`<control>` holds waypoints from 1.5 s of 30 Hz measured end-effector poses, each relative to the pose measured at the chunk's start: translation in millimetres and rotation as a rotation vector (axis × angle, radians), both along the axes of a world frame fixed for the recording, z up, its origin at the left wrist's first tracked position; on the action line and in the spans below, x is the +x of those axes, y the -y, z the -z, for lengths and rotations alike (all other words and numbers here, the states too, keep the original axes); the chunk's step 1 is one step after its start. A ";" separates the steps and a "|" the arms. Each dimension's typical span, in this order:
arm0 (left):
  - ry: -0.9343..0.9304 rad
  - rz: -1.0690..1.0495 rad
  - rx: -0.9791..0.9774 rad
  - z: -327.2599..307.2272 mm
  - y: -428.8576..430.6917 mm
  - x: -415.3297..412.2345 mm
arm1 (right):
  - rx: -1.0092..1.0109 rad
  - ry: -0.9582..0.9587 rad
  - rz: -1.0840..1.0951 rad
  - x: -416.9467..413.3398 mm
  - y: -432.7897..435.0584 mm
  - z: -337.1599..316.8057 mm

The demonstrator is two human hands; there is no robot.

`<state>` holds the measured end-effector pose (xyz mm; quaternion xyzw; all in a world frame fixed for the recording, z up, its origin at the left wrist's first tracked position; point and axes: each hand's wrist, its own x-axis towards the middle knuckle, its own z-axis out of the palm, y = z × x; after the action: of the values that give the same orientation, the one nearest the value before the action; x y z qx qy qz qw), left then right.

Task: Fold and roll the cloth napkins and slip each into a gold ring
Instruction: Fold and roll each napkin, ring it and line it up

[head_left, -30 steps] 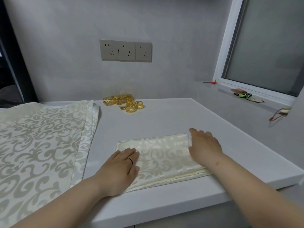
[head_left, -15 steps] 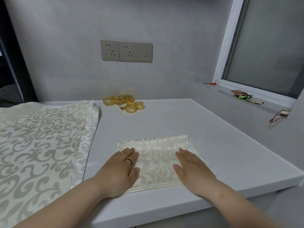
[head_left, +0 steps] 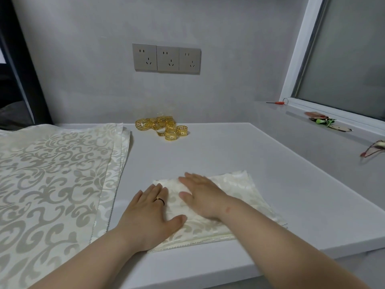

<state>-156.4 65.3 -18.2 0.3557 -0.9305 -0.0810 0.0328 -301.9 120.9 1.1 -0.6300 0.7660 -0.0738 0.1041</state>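
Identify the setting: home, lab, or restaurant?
Likely a home or small workroom corner: a grey counter against the wall, a triple wall socket above it, and a cluttered window sill.

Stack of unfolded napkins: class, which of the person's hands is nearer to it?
Left. The left hand lies just right of the stack; the right hand lies farther right, on the folded napkin.
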 end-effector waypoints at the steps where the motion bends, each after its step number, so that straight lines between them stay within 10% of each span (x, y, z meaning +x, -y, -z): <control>1: -0.003 0.005 -0.012 1.8 0.8 -0.8 | 0.028 -0.001 -0.001 -2.7 1.6 3.9; 25: -0.076 0.624 -0.402 -5.5 -38.3 -13.6 | -0.002 -0.062 0.311 -82.2 -53.7 6.6; 34: -0.163 0.348 -0.490 -20.5 31.4 5.6 | -0.198 -0.209 0.318 -65.5 -72.1 -1.0; 39: -0.205 0.059 -0.191 -22.6 61.8 18.8 | -0.337 -0.218 0.173 -33.2 -81.3 7.1; 45: -0.257 0.282 -0.269 -18.6 12.1 43.4 | -0.364 -0.138 0.110 -10.7 -95.0 -3.5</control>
<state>-113.0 53.2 0.5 0.2012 -0.9616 -0.0044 0.1865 -312.7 215.9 4.7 -0.5991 0.7788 -0.1730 -0.0685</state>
